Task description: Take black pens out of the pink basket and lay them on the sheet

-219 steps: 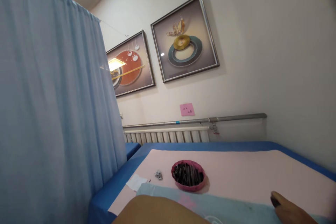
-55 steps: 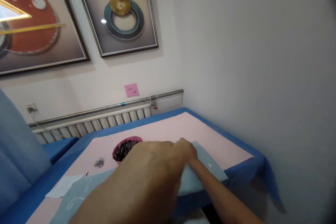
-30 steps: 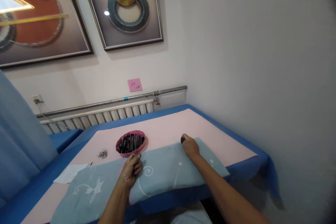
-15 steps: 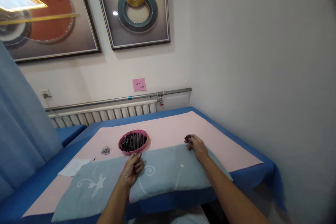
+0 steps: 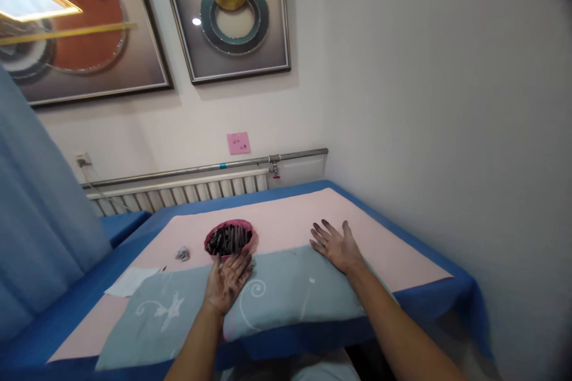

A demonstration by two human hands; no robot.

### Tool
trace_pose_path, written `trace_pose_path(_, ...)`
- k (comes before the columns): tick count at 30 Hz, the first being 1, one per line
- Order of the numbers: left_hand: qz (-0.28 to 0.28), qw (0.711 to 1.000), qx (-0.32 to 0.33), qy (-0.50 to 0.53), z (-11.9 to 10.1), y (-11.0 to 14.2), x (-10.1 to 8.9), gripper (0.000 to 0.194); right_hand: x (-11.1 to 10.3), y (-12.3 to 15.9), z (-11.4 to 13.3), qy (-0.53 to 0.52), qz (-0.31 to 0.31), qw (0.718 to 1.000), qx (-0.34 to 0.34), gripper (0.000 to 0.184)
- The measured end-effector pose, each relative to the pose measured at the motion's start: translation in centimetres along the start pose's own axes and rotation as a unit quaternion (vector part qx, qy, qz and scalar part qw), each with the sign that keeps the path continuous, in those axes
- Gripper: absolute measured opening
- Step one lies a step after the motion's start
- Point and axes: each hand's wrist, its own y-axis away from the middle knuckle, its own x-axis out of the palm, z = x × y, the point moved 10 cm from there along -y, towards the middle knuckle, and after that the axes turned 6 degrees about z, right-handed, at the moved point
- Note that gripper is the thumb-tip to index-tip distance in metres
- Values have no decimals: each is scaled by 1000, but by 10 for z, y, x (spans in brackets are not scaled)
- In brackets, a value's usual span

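My left hand is palm up above the grey-blue patterned cloth, its fingers stretched out and dark smudges on the skin. Just beyond its fingertips stands a pink oval basket filled with several dark stick-shaped pieces, whose kind I cannot make out. To the right, my right hand has its fingers spread near the far edge of the cloth, and its fingertips are darkened too. Neither hand holds anything.
A pink sheet lies over the blue table cover. Left of the basket are a small crumpled grey thing and a white paper or cloth. A blue curtain hangs at left; a radiator runs behind, and a wall bounds the right.
Both hands have opened from curled fingers to outstretched ones. My left hand has turned palm up. The basket and cloth stay where they were, with a slight shift of the view.
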Motion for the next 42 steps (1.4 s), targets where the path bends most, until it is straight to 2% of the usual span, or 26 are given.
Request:
trace_pose_path(11, 27, 999, 10, 19, -3, -3, 2, 51, -2, -3, -4, -3, -11, 1000, 3, 49)
trace_pose_path(29, 27, 1000, -1, 8, -2, -1, 4, 48, 4, -2, -11, 11, 14, 999, 47, 56)
trace_pose_path(42, 25, 1000, -15, 3, 1, -1, 4, 46, -2, -4, -10, 15, -1, 999, 41, 48)
